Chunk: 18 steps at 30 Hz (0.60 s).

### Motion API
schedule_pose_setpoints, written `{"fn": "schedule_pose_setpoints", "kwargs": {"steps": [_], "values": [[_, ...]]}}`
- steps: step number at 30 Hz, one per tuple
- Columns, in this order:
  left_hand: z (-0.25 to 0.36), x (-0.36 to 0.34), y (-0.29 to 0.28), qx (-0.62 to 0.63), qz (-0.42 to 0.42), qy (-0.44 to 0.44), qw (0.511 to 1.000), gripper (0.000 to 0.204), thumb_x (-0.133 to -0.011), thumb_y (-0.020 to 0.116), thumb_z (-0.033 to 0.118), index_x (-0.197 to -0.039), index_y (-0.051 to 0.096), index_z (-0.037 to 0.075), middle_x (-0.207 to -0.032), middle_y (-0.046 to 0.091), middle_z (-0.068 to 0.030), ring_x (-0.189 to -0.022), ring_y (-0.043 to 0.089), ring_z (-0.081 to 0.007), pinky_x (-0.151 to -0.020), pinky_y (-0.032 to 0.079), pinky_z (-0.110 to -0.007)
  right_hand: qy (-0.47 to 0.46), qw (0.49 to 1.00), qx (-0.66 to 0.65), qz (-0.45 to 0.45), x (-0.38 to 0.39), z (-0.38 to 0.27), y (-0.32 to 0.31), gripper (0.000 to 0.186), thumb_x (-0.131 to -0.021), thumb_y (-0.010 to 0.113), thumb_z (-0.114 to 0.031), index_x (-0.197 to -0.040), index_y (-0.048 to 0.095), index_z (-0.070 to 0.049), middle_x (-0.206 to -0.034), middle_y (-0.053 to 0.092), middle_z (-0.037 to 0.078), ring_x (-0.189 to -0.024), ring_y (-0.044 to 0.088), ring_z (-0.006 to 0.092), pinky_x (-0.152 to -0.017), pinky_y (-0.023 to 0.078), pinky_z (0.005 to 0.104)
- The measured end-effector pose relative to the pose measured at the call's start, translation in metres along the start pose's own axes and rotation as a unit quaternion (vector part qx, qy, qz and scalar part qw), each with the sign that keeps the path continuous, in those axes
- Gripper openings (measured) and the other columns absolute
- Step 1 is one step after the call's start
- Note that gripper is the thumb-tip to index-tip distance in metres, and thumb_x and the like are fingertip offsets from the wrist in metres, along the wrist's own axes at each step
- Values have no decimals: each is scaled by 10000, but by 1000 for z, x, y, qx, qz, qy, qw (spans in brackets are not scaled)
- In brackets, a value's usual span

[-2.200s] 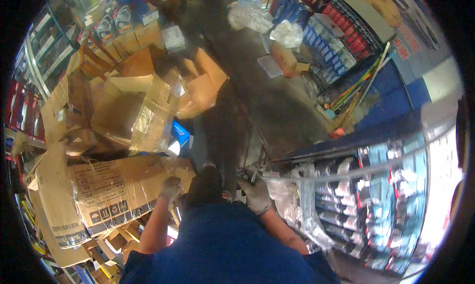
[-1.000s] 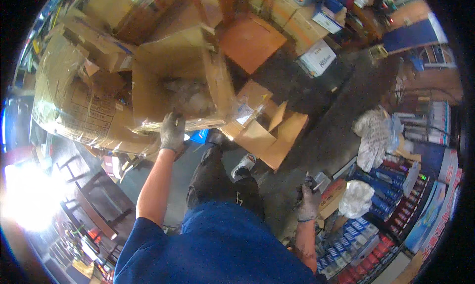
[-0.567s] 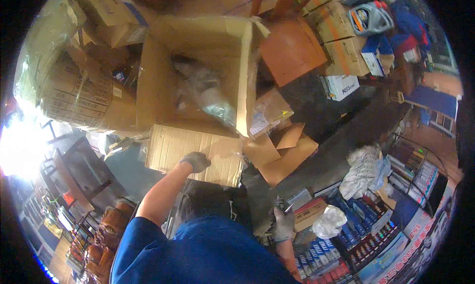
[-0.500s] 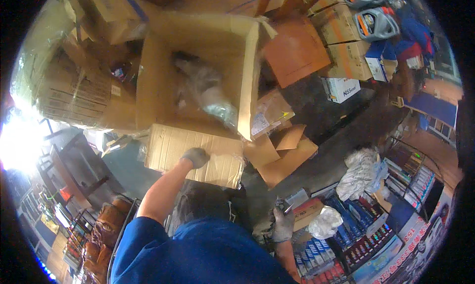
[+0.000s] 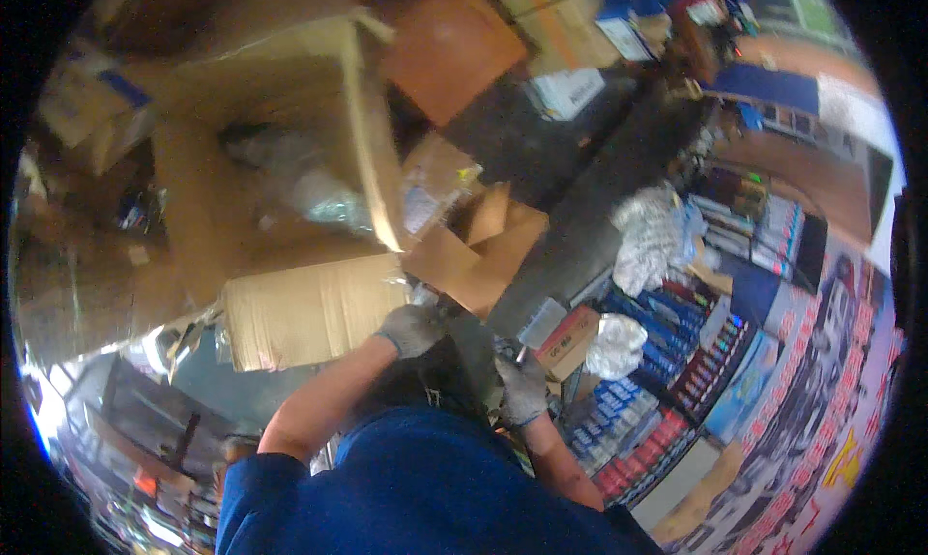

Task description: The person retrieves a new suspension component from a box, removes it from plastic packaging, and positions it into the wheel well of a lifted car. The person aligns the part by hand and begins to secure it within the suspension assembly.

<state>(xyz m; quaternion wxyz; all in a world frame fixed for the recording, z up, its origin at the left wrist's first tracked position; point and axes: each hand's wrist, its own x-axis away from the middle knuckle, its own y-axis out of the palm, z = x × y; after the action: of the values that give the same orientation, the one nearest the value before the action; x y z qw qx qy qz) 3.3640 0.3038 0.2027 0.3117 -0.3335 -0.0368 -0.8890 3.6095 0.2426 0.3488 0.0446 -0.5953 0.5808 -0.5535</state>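
Grey-gloved left hand [image 5: 414,331] at the folded-out tan corrugated flap [image 5: 304,311] of a large open brown cardboard box [image 5: 198,207].
The box stands ahead and to the left of the wearer, its opening facing upward; crumpled clear plastic film [image 5: 329,202] lies inside. The left hand is positioned at the right end of the flap, back of the glove uppermost; whether its fingers are closed or apart cannot be told. The grey-gloved right hand [image 5: 523,389], set lower and to the right, is clamped on a slim pale-tipped object [image 5: 522,355], mostly hidden by the fingers. A smaller brown carton with raised flaps [image 5: 507,260] sits right of the box. A crumpled white plastic bag [image 5: 616,346] lies right of the right hand, near rows of blue-and-white packages [image 5: 611,418].
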Motion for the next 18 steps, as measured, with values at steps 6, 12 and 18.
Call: {"fn": "schedule_pose_setpoints", "kwargs": {"steps": [6,12,18], "values": [[37,-72,70,-117,-145,97,978,551,-1072,481,528,-1398,717,151,-1405,719,-201,-1278,694,-421,-1095,550,-532,65,997,-29,-8,16,61,5,473,-1020,738,-184,-1466,625,-73,-1208,754,102,-1081,708,251,-961,563,416],[44,-189,104,-170,-143,1,975,527,-1046,556,488,-1489,653,219,-1571,580,-201,-1442,572,-389,-1193,479,-500,48,996,-21,-67,22,219,42,507,-1038,748,-252,-1485,633,-43,-1198,737,57,-989,662,154,-862,535,350],[-58,-385,123,-427,-63,-23,902,550,-1061,534,489,-1491,643,164,-1539,615,-167,-1430,576,-366,-1202,458,-511,233,929,-285,-42,6,314,54,483,-1060,707,-247,-1490,641,-36,-1350,735,38,-1139,661,140,-969,525,339]]}}
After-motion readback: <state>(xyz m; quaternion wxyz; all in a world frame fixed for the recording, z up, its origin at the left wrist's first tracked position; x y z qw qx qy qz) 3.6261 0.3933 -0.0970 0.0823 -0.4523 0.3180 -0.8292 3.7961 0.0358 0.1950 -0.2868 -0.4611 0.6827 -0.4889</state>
